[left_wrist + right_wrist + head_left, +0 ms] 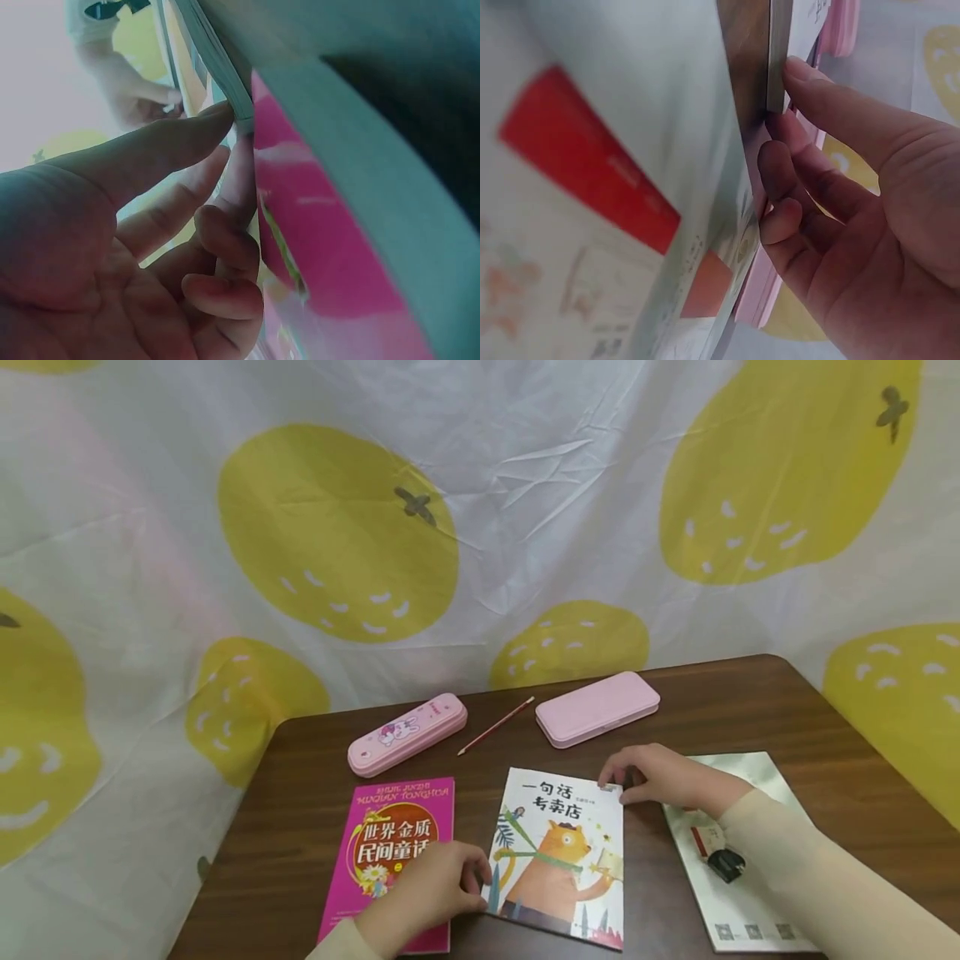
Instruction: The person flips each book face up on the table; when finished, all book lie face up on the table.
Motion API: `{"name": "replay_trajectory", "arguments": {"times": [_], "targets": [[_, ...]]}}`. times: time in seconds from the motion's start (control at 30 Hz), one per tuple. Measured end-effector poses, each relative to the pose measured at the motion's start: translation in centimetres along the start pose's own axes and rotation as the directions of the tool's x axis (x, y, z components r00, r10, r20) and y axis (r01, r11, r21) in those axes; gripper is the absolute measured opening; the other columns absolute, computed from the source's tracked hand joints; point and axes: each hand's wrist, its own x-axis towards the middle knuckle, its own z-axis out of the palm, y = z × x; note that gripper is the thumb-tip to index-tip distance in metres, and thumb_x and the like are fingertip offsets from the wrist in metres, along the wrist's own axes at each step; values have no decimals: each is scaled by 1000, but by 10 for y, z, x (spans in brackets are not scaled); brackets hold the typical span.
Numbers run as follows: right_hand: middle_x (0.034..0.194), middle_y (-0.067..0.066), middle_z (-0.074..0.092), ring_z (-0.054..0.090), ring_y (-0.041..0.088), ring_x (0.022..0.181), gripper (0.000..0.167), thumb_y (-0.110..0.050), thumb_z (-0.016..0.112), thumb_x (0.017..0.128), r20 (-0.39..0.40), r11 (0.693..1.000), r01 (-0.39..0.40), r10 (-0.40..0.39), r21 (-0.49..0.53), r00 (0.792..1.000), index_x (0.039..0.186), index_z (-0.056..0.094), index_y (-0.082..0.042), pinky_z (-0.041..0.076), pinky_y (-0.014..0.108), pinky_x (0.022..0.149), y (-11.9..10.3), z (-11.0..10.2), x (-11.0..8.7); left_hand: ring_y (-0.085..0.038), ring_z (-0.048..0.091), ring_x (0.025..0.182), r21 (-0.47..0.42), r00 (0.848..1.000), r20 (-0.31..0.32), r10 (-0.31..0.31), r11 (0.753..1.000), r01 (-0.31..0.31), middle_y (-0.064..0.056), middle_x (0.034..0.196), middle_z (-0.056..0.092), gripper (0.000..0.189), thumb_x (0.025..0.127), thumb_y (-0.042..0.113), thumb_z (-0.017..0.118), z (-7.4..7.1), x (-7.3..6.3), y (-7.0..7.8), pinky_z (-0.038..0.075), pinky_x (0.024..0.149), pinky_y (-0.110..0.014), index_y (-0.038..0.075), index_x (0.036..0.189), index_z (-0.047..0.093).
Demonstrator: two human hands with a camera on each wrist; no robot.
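Note:
A thin white picture book (558, 860) with an orange bear on its cover lies between the hands. My left hand (435, 893) pinches its lower left edge between thumb and fingers; in the left wrist view the thumb (187, 135) touches the page edges. At its upper right corner, my right hand (660, 781) grips the book, the thumb (840, 101) over the cover side in the right wrist view. Under my left hand and wrist lies a pink storybook (352, 860), partly covered. A pale book (750, 902) sits below my right forearm.
At the back of the brown table (247, 877) are a pink rabbit pencil case (408, 735), a red pencil (495, 727) and a plain pink case (597, 708). A fruit-patterned cloth (480, 527) hangs behind. A small black object (726, 864) shows beside my right sleeve.

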Motion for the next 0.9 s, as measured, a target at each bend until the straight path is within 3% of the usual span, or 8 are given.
{"name": "replay_trajectory", "arguments": {"times": [0.2, 0.5, 0.77, 0.9], "targets": [[93, -3, 66, 51, 6, 72, 23, -12, 81, 89, -30, 999, 32, -32, -2, 999, 107, 76, -25, 47, 24, 66, 8, 0, 7, 4, 51, 55, -29, 1000, 3, 14, 999, -14, 14, 61, 61, 26, 71, 13, 92, 9, 0, 5, 43, 58, -19, 17, 84, 70], [92, -4, 72, 55, 8, 75, 22, -15, 85, 84, -43, 997, 76, -76, -16, 996, 104, 80, -18, 47, 23, 67, 14, -6, 25, 2, 54, 56, -171, 1000, 27, 5, 985, 0, 12, 62, 63, 23, 75, 13, 90, 19, -4, 10, 45, 58, -19, 14, 84, 69], [97, -2, 72, 57, 13, 78, 22, -11, 83, 86, -74, 992, 109, -113, -63, 991, 106, 78, -17, 49, 26, 70, 13, -6, 21, 3, 53, 56, -148, 1000, 25, 7, 989, -3, 14, 62, 62, 22, 76, 15, 90, 22, -2, 12, 43, 57, -19, 15, 84, 69], [107, -4, 71, 63, 13, 89, 23, -13, 81, 89, -109, 991, 103, -112, -90, 988, 111, 76, -18, 55, 33, 80, 11, -3, 5, 4, 50, 55, -51, 999, 15, 39, 998, -39, 15, 61, 59, 20, 76, 16, 90, 20, -2, 15, 42, 56, -18, 18, 81, 70]]}}
